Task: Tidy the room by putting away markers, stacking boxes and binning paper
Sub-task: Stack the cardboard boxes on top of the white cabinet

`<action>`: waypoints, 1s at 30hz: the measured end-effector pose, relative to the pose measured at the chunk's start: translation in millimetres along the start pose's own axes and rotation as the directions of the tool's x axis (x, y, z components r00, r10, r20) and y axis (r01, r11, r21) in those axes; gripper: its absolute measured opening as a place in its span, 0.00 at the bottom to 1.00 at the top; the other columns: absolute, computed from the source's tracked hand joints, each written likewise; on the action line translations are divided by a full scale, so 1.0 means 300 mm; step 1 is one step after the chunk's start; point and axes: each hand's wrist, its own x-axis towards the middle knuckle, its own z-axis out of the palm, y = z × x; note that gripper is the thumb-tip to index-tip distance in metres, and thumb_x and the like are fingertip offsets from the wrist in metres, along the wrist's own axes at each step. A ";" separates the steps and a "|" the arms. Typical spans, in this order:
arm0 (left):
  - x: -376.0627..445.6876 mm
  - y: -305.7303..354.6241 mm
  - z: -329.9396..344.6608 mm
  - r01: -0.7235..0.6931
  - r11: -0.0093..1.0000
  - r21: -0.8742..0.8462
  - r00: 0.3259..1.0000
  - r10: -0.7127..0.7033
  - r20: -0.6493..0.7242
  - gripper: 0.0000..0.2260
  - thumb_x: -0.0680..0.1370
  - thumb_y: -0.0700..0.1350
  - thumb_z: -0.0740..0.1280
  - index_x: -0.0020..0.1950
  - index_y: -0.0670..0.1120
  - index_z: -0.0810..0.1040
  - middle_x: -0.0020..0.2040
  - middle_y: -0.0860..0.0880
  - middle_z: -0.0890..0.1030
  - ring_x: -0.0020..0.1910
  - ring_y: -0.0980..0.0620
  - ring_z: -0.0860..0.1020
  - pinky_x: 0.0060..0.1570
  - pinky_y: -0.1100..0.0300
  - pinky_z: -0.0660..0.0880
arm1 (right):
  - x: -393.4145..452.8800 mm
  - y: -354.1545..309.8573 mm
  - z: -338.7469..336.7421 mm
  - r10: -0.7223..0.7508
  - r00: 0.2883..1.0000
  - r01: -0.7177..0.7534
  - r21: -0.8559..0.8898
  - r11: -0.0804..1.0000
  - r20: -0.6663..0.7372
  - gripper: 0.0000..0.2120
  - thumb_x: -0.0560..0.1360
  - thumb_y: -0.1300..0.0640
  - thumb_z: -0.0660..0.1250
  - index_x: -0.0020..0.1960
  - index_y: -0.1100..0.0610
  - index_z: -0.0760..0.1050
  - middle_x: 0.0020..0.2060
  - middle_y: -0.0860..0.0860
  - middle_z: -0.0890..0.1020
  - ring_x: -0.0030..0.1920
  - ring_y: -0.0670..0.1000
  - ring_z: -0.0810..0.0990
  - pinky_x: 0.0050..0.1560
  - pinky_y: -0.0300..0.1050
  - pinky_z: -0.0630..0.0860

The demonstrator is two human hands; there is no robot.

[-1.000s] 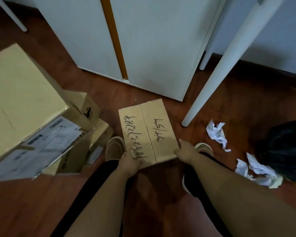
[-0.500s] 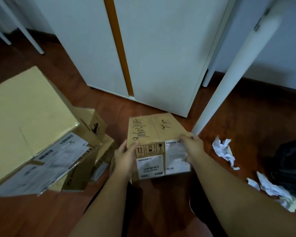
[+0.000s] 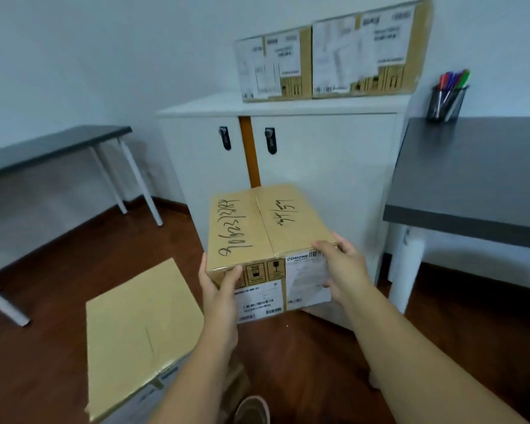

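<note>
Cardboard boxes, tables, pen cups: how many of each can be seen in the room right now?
Cardboard boxes: 4 (held box, floor box, two on the cabinet)
Tables: 2
Pen cups: 1
Total: 7

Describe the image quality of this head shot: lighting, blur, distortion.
Head view: dim, flat indoor light; wide-angle bending shows in the cabinet and desk; the held box is fairly sharp, its small labels unreadable; the boxes on the cabinet look soft.
</note>
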 end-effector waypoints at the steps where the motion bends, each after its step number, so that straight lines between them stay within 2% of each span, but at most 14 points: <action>1: 0.001 0.048 0.014 -0.049 0.999 -0.021 0.999 0.048 -0.019 0.34 0.76 0.42 0.71 0.76 0.62 0.60 0.66 0.52 0.77 0.66 0.48 0.76 0.69 0.43 0.69 | -0.017 -0.053 0.028 -0.040 0.999 0.039 0.019 0.999 0.034 0.27 0.68 0.62 0.75 0.66 0.52 0.75 0.49 0.52 0.85 0.50 0.56 0.85 0.56 0.59 0.79; 5: -0.006 0.263 0.084 -0.283 0.958 -0.054 0.957 0.278 -0.081 0.32 0.77 0.36 0.68 0.78 0.53 0.60 0.64 0.52 0.76 0.65 0.53 0.75 0.70 0.51 0.68 | -0.091 -0.252 0.123 -0.176 0.976 0.166 0.087 0.982 0.126 0.26 0.70 0.65 0.74 0.66 0.54 0.74 0.49 0.54 0.84 0.49 0.57 0.85 0.54 0.57 0.80; 7: 0.009 0.366 0.103 -0.370 0.928 -0.048 0.927 0.365 -0.091 0.32 0.77 0.36 0.69 0.77 0.53 0.61 0.63 0.53 0.76 0.63 0.55 0.75 0.68 0.51 0.70 | -0.122 -0.330 0.168 -0.213 0.961 0.193 0.123 0.973 0.176 0.26 0.70 0.65 0.74 0.66 0.53 0.73 0.49 0.54 0.84 0.46 0.55 0.85 0.49 0.53 0.81; 9: 0.022 0.466 0.118 -0.433 0.901 -0.036 0.900 0.430 -0.076 0.33 0.76 0.37 0.70 0.77 0.55 0.61 0.63 0.54 0.76 0.62 0.56 0.75 0.65 0.53 0.71 | -0.140 -0.398 0.210 -0.243 0.947 0.217 0.142 0.966 0.209 0.26 0.70 0.64 0.74 0.66 0.53 0.73 0.50 0.54 0.84 0.46 0.56 0.85 0.50 0.55 0.82; 11: 0.039 0.553 0.128 -0.476 0.879 -0.016 0.879 0.475 -0.045 0.33 0.76 0.38 0.70 0.77 0.56 0.61 0.65 0.52 0.75 0.64 0.54 0.75 0.60 0.56 0.73 | -0.154 -0.454 0.244 -0.248 0.940 0.220 0.140 0.965 0.235 0.27 0.70 0.62 0.75 0.67 0.51 0.72 0.50 0.54 0.85 0.46 0.56 0.86 0.49 0.59 0.82; 12: 0.052 0.595 0.130 -0.486 0.874 -0.004 0.874 0.485 -0.037 0.33 0.76 0.38 0.70 0.76 0.57 0.62 0.67 0.51 0.74 0.65 0.52 0.74 0.59 0.55 0.73 | -0.161 -0.479 0.257 -0.254 0.935 0.229 0.126 0.965 0.249 0.27 0.70 0.61 0.74 0.67 0.50 0.72 0.50 0.53 0.85 0.45 0.55 0.86 0.47 0.56 0.82; 14: 0.078 0.667 0.138 -0.496 0.868 0.015 0.868 0.496 -0.034 0.32 0.75 0.39 0.71 0.75 0.58 0.64 0.67 0.50 0.75 0.65 0.49 0.75 0.63 0.50 0.74 | -0.171 -0.520 0.280 -0.264 0.925 0.250 0.088 0.964 0.271 0.26 0.72 0.59 0.73 0.67 0.48 0.71 0.50 0.52 0.85 0.44 0.55 0.86 0.40 0.50 0.75; 17: 0.081 0.743 0.156 -0.520 0.853 0.042 0.853 0.521 -0.016 0.32 0.75 0.39 0.71 0.75 0.58 0.64 0.67 0.51 0.75 0.66 0.49 0.74 0.64 0.46 0.73 | -0.186 -0.587 0.309 -0.260 0.927 0.256 0.052 0.965 0.272 0.26 0.73 0.58 0.72 0.68 0.47 0.71 0.47 0.49 0.86 0.42 0.54 0.85 0.33 0.48 0.67; 20: 0.060 0.799 0.171 -0.570 0.821 0.033 0.821 0.571 -0.007 0.32 0.77 0.38 0.69 0.77 0.56 0.62 0.67 0.51 0.74 0.63 0.51 0.74 0.54 0.56 0.74 | -0.199 -0.659 0.345 -0.264 0.913 0.271 0.022 0.962 0.309 0.25 0.73 0.59 0.72 0.67 0.45 0.71 0.38 0.45 0.86 0.41 0.52 0.84 0.39 0.52 0.69; 22: 0.061 0.832 0.171 -0.595 0.803 0.029 0.804 0.595 -0.004 0.32 0.77 0.38 0.68 0.77 0.56 0.61 0.66 0.52 0.74 0.62 0.53 0.75 0.51 0.59 0.74 | -0.203 -0.700 0.374 -0.272 0.899 0.283 0.019 0.959 0.344 0.27 0.73 0.61 0.71 0.68 0.45 0.70 0.39 0.45 0.86 0.41 0.51 0.84 0.42 0.53 0.69; 25: 0.104 0.891 0.169 -0.628 0.778 0.022 0.778 0.629 -0.008 0.33 0.77 0.38 0.68 0.77 0.56 0.60 0.69 0.51 0.72 0.65 0.52 0.73 0.57 0.56 0.74 | -0.187 -0.747 0.440 -0.292 0.879 0.311 0.011 0.950 0.377 0.30 0.72 0.62 0.70 0.70 0.44 0.68 0.45 0.48 0.86 0.46 0.54 0.85 0.40 0.50 0.69; 30: 0.259 0.937 0.160 -0.647 0.762 0.042 0.762 0.647 -0.003 0.36 0.77 0.36 0.68 0.78 0.58 0.57 0.69 0.50 0.73 0.67 0.48 0.72 0.65 0.44 0.72 | -0.090 -0.790 0.596 -0.329 0.834 0.362 0.010 0.932 0.442 0.29 0.73 0.65 0.68 0.69 0.45 0.69 0.47 0.48 0.84 0.43 0.52 0.84 0.33 0.43 0.72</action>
